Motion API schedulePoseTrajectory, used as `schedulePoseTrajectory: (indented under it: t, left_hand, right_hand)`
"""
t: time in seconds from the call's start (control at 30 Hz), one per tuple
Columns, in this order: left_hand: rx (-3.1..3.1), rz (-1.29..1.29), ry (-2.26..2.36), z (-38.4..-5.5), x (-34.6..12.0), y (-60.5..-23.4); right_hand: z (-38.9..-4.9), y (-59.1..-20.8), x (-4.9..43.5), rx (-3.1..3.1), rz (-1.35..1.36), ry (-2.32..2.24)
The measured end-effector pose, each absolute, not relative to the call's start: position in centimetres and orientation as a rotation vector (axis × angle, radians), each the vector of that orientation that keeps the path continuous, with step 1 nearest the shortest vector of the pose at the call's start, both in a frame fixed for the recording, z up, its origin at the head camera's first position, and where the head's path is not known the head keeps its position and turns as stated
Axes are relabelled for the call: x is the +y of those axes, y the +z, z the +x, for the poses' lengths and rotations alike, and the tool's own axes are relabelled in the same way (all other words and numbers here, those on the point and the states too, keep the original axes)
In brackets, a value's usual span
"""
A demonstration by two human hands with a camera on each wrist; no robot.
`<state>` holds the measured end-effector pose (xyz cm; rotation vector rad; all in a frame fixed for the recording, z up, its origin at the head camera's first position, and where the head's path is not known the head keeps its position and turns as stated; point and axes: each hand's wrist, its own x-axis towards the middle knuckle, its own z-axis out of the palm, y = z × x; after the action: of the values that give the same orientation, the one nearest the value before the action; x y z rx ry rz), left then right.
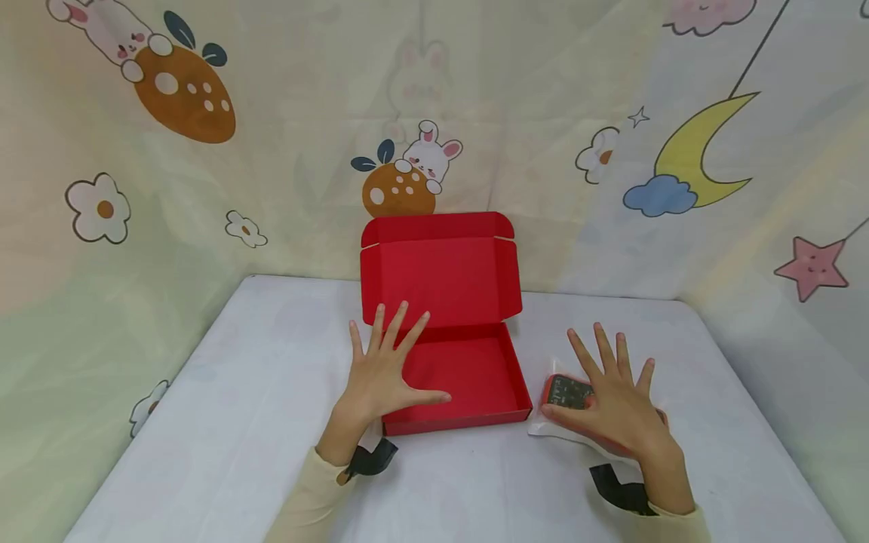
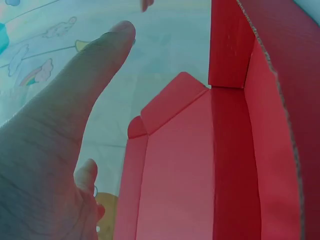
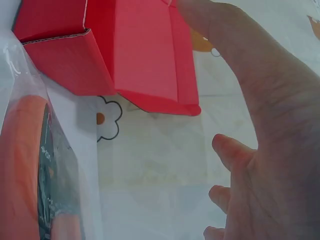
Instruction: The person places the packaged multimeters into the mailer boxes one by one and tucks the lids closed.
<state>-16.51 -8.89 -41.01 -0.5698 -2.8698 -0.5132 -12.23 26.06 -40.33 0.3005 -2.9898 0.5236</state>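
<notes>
A red cardboard box [image 1: 468, 369] stands on the table with its lid [image 1: 441, 279] raised at the back. My left hand [image 1: 383, 377] is spread over the box's left side, fingers straight and apart, holding nothing. To the right of the box lies a clear plastic bag [image 1: 553, 428] with an orange-red device inside [image 3: 22, 165], which has a dark printed face [image 1: 566, 391]; its exact kind cannot be made out. Over that bag my right hand [image 1: 621, 407] is also spread with straight fingers and covers much of it. Whether either hand touches anything below cannot be told.
The white table [image 1: 271, 392] is bounded behind and at both sides by a printed cloth [image 1: 305, 98]. Black bands [image 1: 370, 458] circle both wrists. The lid leans back near the rear cloth.
</notes>
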Motion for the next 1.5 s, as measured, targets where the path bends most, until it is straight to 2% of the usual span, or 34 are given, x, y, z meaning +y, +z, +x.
schedulePoseTrajectory:
  t: [0.4,0.7,0.9,1.5]
  left_hand:
    - [-2.674,-0.69,-0.774,-15.7,-8.9,-42.5]
    - [-2.575,-0.706,-0.939,-14.5,-9.7,-44.7]
    - [-2.655,-0.707,-1.128,-13.7,-10.4,-46.5]
    - [-2.487,-0.511,-1.669,-13.1,-11.1,-50.0]
  right_hand:
    - [-11.2,-40.7,26.4,-2.971,0.254,0.512]
    - [-10.6,-43.2,27.7,-2.895,0.357,0.49]
    - [-10.3,-43.9,28.9,-2.907,0.329,0.543]
    - [-10.3,-45.4,31.5,-3.081,0.368,0.454]
